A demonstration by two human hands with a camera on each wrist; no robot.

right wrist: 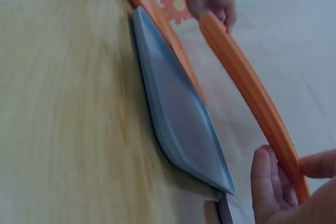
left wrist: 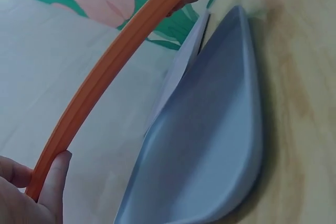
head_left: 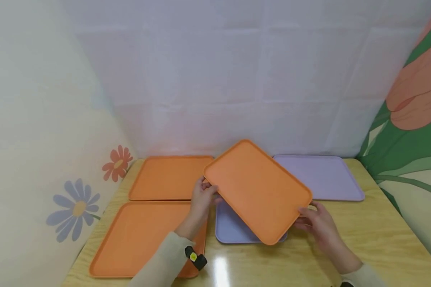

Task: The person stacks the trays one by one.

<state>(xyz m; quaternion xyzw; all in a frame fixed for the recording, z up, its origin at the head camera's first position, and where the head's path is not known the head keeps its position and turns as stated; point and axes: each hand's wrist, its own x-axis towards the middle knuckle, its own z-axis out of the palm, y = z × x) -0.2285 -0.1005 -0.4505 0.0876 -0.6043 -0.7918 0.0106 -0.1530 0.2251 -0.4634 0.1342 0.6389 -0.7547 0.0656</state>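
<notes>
An orange tray [head_left: 255, 187] is held up off the table, turned at an angle, with a hand at each of two opposite corners. My left hand [head_left: 202, 201] pinches its left corner between thumb and fingers. At the right corner, my right hand [head_left: 317, 223] grips the rim, thumb on top and fingers beneath. Under the raised tray lies a blue-purple tray [head_left: 233, 227], partly hidden by it. In the left wrist view the orange tray [left wrist: 105, 77] appears edge-on above the blue-purple tray [left wrist: 210, 129]; the right wrist view shows the same tray's edge [right wrist: 257, 93] too.
Two orange trays lie on the left, a back one [head_left: 172, 179] and a front one [head_left: 143, 235] partly behind my left forearm. A light purple tray [head_left: 319, 177] lies at the back right. The wooden table [head_left: 373, 239] meets a white cloth backdrop [head_left: 219, 79] and flowered side walls.
</notes>
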